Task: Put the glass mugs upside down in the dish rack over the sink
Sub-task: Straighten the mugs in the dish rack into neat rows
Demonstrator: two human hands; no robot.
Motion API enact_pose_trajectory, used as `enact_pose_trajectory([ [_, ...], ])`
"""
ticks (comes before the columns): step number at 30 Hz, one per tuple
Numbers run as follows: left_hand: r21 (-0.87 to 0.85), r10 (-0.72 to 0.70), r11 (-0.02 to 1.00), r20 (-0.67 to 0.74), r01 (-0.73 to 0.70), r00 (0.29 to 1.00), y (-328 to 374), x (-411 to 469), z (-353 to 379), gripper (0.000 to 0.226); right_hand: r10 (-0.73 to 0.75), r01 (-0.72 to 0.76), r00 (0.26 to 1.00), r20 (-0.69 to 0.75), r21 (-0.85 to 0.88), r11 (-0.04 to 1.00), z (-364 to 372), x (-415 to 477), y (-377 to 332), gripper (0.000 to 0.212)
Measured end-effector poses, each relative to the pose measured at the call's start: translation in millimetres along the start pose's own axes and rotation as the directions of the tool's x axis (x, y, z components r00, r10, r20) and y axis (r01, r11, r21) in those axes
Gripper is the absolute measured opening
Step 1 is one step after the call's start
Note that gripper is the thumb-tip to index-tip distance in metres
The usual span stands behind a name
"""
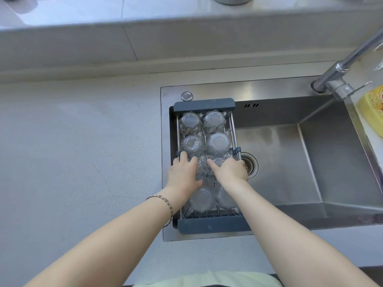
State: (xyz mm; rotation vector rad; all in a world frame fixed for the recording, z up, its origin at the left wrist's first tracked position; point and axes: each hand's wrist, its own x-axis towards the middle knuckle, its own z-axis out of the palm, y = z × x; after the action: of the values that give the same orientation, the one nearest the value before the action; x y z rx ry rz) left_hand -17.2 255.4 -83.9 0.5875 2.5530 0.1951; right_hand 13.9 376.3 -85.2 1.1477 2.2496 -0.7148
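Note:
A dark grey dish rack (204,104) with metal bars spans the left end of the steel sink (290,154). Several clear glass mugs stand upside down in it in two columns; one in the second row (192,144) carries a barcode sticker, and two more (202,199) sit in the nearest row under my forearms. My left hand (183,175) is closed over a mug (200,168) in the third row's left place. My right hand (229,170) grips the mug beside it (218,161). Both mugs are mostly hidden by my fingers.
A chrome faucet (339,77) angles over the sink's back right corner. The drain strainer (251,165) lies just right of my right hand. A yellow object (371,112) rests on the right rim. Grey countertop (83,152) stretches to the left. A round button (187,96) sits behind the rack.

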Motion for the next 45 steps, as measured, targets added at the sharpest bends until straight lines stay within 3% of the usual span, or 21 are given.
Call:
enact_pose_trajectory([
  [6,-0.020,0.071,0.997,-0.045,-0.072,0.996,-11.2,-1.4,5.5,0.064,-0.137,0.137,0.991,0.006,0.024,0.990,-0.3,-7.7,28.6,0.065],
  [14,-0.053,0.039,0.998,-0.055,-0.042,0.998,-11.1,-4.0,11.5,0.067,-0.138,0.137,0.990,-0.007,0.127,0.982,-2.1,-5.7,33.9,0.061],
  [17,0.000,0.068,0.998,-0.132,-0.069,0.989,-7.5,-16.9,13.0,0.062,-0.137,0.116,0.988,0.077,0.233,0.966,-9.2,-7.6,43.4,0.061],
  [19,-0.006,0.165,0.986,-0.186,-0.169,0.969,-8.6,-31.3,16.4,0.051,-0.150,0.129,0.986,0.067,0.248,0.960,-8.6,-17.0,54.7,0.061],
  [24,0.163,0.430,0.893,-0.031,-0.420,0.902,-10.2,-54.2,33.3,0.053,-0.239,0.239,0.970,0.035,0.015,0.971,15.0,-38.2,73.6,0.079],
  [27,0.242,0.407,0.872,0.122,-0.425,0.905,3.0,-50.5,31.1,0.063,-0.298,0.297,0.954,0.010,-0.139,0.945,27.1,-37.7,73.3,0.082],
  [30,0.352,0.358,0.825,0.282,-0.443,0.890,9.0,-41.1,24.9,0.065,-0.294,0.289,0.956,-0.019,-0.133,0.948,23.2,-33.5,75.2,0.075],
  [35,0.374,0.361,0.809,0.292,-0.453,0.886,10.9,-37.8,12.2,0.047,-0.318,0.315,0.948,-0.013,-0.120,0.942,18.8,-30.7,78.1,0.073],
  [40,0.322,0.327,0.861,0.243,-0.394,0.913,3.6,-39.6,14.5,0.050,-0.317,0.315,0.948,-0.022,-0.066,0.947,16.5,-27.6,77.8,0.070],
  [45,0.234,0.337,0.885,0.272,-0.402,0.901,-2.2,-35.7,3.6,0.053,-0.323,0.326,0.945,0.049,-0.077,0.942,11.1,-24.3,76.6,0.080],
])
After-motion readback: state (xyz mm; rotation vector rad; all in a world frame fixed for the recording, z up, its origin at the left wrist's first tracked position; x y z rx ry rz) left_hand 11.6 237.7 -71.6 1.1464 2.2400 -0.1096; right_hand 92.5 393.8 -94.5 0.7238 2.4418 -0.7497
